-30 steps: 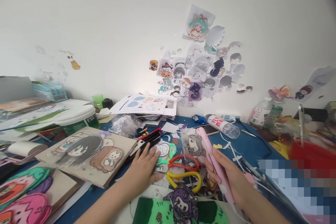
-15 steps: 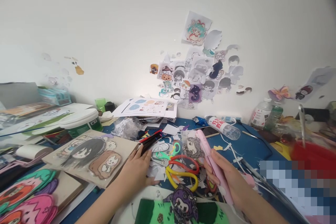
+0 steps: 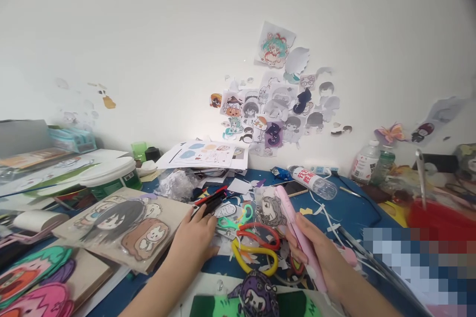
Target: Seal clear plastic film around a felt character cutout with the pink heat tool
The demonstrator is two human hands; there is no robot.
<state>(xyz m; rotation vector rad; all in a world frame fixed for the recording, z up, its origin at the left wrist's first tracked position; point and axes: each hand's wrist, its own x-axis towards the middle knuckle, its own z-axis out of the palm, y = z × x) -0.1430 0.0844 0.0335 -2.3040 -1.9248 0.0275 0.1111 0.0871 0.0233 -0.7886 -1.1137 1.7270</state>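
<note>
In my right hand is a long pink hair straightener, gripped around its middle, with its upper end pointing up and left. My left hand lies with fingers stretched out over a bunch of black and red pens, touching them. Between the hands are scissors with yellow handles, red-handled scissors and green-handled scissors, among paper scraps. A wrapped character cutout lies beside the straightener's upper end. Closest to me, a purple character piece rests on a green picture.
Left are a board with character drawings, coloured cutouts and a white-lidded tub. A water bottle lies behind, near a phone. Cables and a red container are on the right. Papers lie against the wall.
The whole view has shifted slightly. Both hands keep nearly the same places, the left over the pens and the right around the hair straightener.
</note>
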